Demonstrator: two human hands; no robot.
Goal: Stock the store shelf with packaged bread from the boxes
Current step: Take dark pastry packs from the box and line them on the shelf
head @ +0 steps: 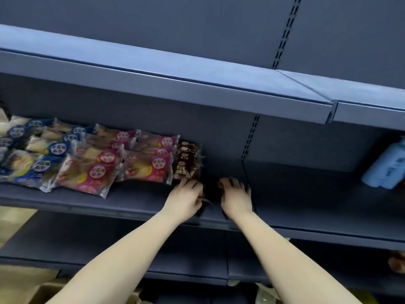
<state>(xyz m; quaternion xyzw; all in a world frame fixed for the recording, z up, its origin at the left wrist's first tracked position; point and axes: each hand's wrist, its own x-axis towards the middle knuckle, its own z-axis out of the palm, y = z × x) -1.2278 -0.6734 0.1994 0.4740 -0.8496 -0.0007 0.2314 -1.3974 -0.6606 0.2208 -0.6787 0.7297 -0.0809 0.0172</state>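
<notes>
Both my hands reach onto the middle shelf. My left hand and my right hand hold a dark brown bread pack between them, low on the shelf; blur hides most of it. Just behind it stand more dark brown packs. To their left lie red-labelled bread packs and, further left, blue-labelled bread packs in overlapping rows.
A blue packet lies on the same shelf at the far right. An upper shelf overhangs the hands. Cardboard boxes sit on the floor at lower left. A lower shelf runs beneath my forearms.
</notes>
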